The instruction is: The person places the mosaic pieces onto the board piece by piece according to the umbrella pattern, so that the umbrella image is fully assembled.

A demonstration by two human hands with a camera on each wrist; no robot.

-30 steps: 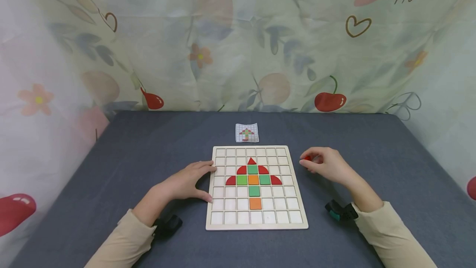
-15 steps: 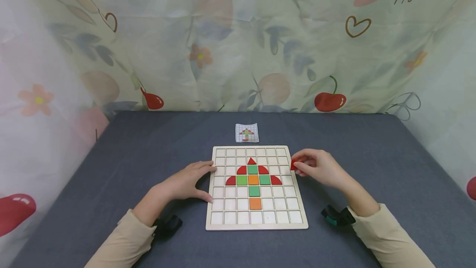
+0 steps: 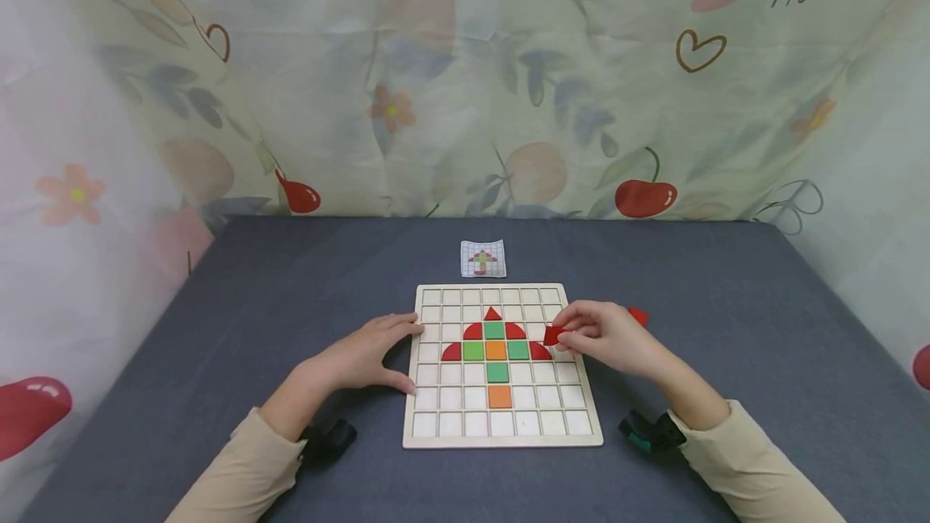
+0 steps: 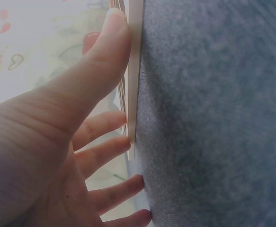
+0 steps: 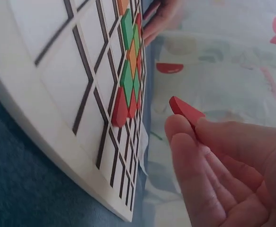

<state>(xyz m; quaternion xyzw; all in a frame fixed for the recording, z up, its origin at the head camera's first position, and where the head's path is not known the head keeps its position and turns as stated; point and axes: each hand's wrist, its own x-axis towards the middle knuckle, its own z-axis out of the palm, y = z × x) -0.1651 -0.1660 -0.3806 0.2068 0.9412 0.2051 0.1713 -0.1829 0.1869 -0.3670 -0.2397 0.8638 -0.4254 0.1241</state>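
Observation:
A wooden grid board [image 3: 436, 424] lies on the table, bearing a pattern of red, green and orange tiles. At its top sits a red triangle tile [image 3: 492, 314], and an orange square tile [image 3: 500, 397] is lowest. My left hand [image 3: 363, 355] rests at the board's left edge, fingers spread; in the left wrist view its thumb [image 4: 113, 28] lies along the rim. Thumb and fingertips of my right hand [image 3: 606, 337] pinch a small red tile [image 5: 186, 109] over the board's right part, close to the red quarter-round tile [image 3: 540, 351].
Just behind the right hand another red piece [image 3: 638, 316] shows on the dark grey table [image 3: 305, 265], partly covered by the hand. Beyond the board's far edge lies a small pattern card [image 3: 483, 258]. A printed curtain [image 3: 465, 103] hangs behind the table.
My right hand has moved leftward from beside the board to over its right part, carrying the red tile. Another red piece behind that hand has come into sight. The left hand stays put.

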